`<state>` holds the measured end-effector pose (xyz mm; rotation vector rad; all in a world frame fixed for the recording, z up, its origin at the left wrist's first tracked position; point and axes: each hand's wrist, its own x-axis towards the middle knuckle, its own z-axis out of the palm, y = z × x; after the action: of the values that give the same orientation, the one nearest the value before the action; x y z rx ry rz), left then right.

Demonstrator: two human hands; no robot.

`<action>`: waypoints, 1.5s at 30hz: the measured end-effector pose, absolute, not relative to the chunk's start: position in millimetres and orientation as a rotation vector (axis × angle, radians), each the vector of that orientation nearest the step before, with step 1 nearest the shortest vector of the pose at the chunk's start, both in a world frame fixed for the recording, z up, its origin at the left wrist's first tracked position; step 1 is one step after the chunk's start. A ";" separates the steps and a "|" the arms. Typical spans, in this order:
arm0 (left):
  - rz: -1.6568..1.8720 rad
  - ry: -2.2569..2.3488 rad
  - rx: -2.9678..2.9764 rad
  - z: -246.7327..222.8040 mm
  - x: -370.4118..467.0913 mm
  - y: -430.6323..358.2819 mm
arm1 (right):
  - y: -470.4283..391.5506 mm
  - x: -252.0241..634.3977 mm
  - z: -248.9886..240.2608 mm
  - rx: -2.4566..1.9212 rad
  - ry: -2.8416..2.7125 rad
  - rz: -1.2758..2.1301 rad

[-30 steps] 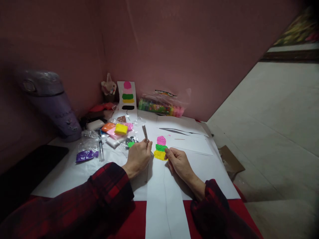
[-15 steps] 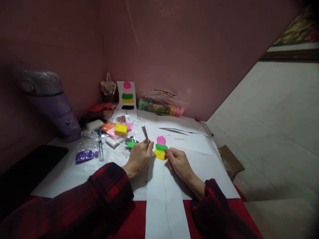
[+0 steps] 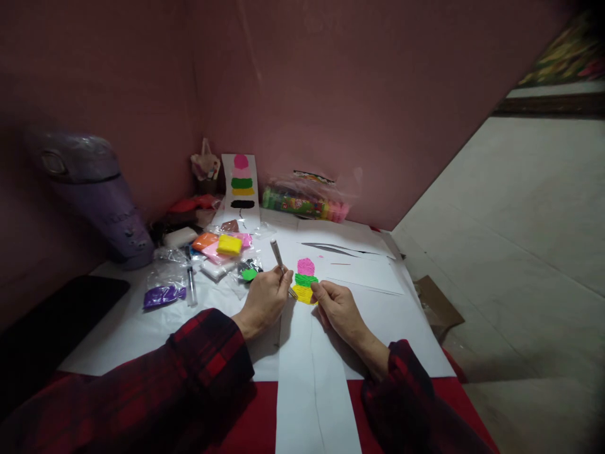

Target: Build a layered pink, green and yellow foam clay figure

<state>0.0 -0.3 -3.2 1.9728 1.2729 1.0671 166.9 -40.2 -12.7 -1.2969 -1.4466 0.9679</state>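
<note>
My left hand (image 3: pixel 266 295) is closed around a small metal fork (image 3: pixel 276 253). Its handle points up and away, and its tines sit at the left edge of a yellow clay band (image 3: pixel 303 294). Above that band are a green clay band (image 3: pixel 306 279) and a pink rounded clay piece (image 3: pixel 305 266), all with rough, lined surfaces. They lie on a long white paper strip (image 3: pixel 309 378) with a thin line drawn down it. My right hand (image 3: pixel 341 310) is pinched at the yellow band's right edge; whatever is between its fingertips is hidden.
Bagged clay packs, one yellow (image 3: pixel 229 245) and one purple (image 3: pixel 164 296), lie on the left. A purple bottle (image 3: pixel 106 208) stands behind them. Against the wall lean a card with coloured bands (image 3: pixel 242 183) and a clear clay package (image 3: pixel 302 203). A thin stick (image 3: pixel 341 264) lies on white paper.
The fork has tilted very slightly in my left hand, its tines staying by the yellow band. My right hand keeps its place.
</note>
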 end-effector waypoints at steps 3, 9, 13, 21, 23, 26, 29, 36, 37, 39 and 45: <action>1.051 1.284 1.986 -2.6 0.1 -0.4 | -39.6 166.8 -13.6 -1.285 -1.438 0.987; 1.027 1.303 1.998 -1.0 0.4 -0.5 | -40.3 167.0 -14.1 -1.305 -1.445 0.980; 1.015 1.323 2.011 -1.2 -0.1 -0.5 | -40.6 167.6 -13.7 -1.305 -1.451 0.974; 0.914 1.423 2.092 4.3 0.1 -1.9 | -40.6 167.3 -11.3 -1.318 -1.460 0.955; 0.889 1.457 2.125 4.7 -0.1 -1.7 | -40.8 167.2 -11.0 -1.325 -1.464 0.951; 0.864 1.482 2.158 4.5 -0.8 -1.0 | -41.0 167.4 -11.7 -1.324 -1.460 0.959; 0.843 1.524 2.172 4.6 -1.2 -0.7 | -41.3 167.7 -12.9 -1.325 -1.458 0.956; 0.764 1.612 2.201 6.9 -0.7 -0.9 | -41.5 167.6 -12.1 -1.322 -1.476 0.940; 0.760 1.621 2.203 7.1 -0.7 -0.9 | -41.5 167.7 -12.1 -1.323 -1.477 0.940; 0.747 1.640 2.212 7.2 -0.7 -0.8 | -41.4 167.7 -12.3 -1.326 -1.478 0.937; 0.749 1.646 2.244 6.6 -1.8 -0.6 | -41.0 167.7 -12.7 -1.326 -1.482 0.934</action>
<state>-1.8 -0.6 6.6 2.2444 1.6461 0.7492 167.7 -41.0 -12.7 -1.3257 -1.4819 0.9338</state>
